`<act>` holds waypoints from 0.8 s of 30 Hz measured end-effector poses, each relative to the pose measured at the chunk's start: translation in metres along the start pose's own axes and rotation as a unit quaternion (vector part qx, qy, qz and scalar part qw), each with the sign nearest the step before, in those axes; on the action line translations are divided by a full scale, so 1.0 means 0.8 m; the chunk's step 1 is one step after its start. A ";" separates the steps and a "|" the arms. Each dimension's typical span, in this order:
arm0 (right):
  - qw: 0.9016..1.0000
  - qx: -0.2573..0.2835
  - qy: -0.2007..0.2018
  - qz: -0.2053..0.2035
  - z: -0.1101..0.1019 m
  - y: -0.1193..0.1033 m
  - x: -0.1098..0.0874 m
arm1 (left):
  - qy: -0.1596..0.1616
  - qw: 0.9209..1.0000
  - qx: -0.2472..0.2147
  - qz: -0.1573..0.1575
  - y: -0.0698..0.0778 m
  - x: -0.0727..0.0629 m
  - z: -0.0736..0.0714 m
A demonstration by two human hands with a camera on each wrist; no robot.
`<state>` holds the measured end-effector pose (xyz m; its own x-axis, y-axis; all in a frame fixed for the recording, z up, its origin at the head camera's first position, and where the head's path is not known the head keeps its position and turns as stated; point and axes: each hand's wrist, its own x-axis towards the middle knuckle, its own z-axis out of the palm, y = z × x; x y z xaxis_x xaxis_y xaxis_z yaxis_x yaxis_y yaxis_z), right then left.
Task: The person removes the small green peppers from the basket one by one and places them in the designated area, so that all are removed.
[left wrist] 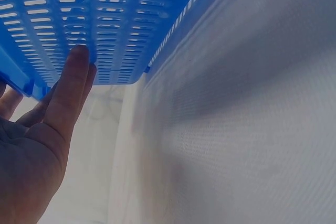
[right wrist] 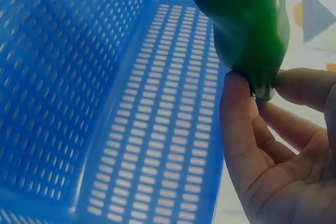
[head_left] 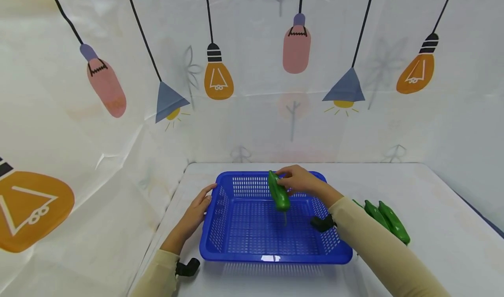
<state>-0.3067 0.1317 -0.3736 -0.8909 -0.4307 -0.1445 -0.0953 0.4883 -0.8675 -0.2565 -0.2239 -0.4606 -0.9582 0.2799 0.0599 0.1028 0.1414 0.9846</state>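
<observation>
A blue plastic basket (head_left: 315, 259) with slotted walls sits on the white table, its inside bare in the head view. At its left rim is my left hand (head_left: 194, 214); in the left wrist view the straight fingers (left wrist: 71, 87) rest against the slotted outer wall. Above the basket, toward its back, my right hand (head_left: 301, 181) holds a green pepper (head_left: 280, 198). The pepper hangs with its stem downward. Seen from the right wrist, thumb and fingers pinch the narrow end of this glossy pepper (right wrist: 249, 30).
To the right of the basket lie several more green peppers (head_left: 393, 222), partly hidden by the right sleeve (head_left: 374, 240). A white sheet (head_left: 252, 126) printed with hanging lamps stands behind the table and along its left side.
</observation>
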 end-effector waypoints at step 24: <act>0.999 -0.009 0.034 -0.008 -0.067 0.030 -0.049 | -0.004 1.000 0.003 0.001 0.000 -0.002 0.000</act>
<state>-0.2976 0.2012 -0.3633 -0.9172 -0.3866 -0.0967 -0.1177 0.4945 -0.8612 -0.2554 -0.2244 -0.4607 -0.9558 0.2876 0.0611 0.1071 0.1472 0.9833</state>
